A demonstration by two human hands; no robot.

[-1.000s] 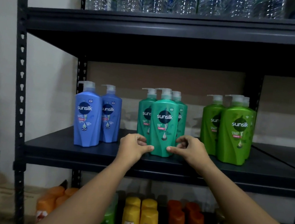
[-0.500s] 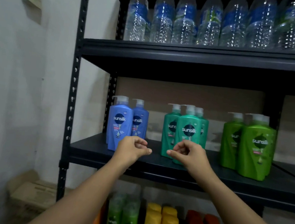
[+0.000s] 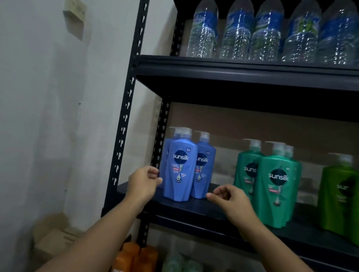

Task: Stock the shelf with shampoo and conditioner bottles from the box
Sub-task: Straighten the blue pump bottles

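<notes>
While blue (image 3: 180, 167), teal (image 3: 277, 188) and green Sunsilk bottles (image 3: 338, 196) stand on the shelf (image 3: 209, 214) | I see left hand (image 3: 143, 182), right hand (image 3: 232, 198) loosely curled, holding nothing | box (image 3: 55, 240) low left, contents unseen.

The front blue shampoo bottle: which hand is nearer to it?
Left. The left hand sits at the left edge of the front blue shampoo bottle; the right hand is apart, to its right.

glossy plastic bottles (image 3: 180, 169) on matt (dark) metal shelf (image 3: 210, 212).
</notes>
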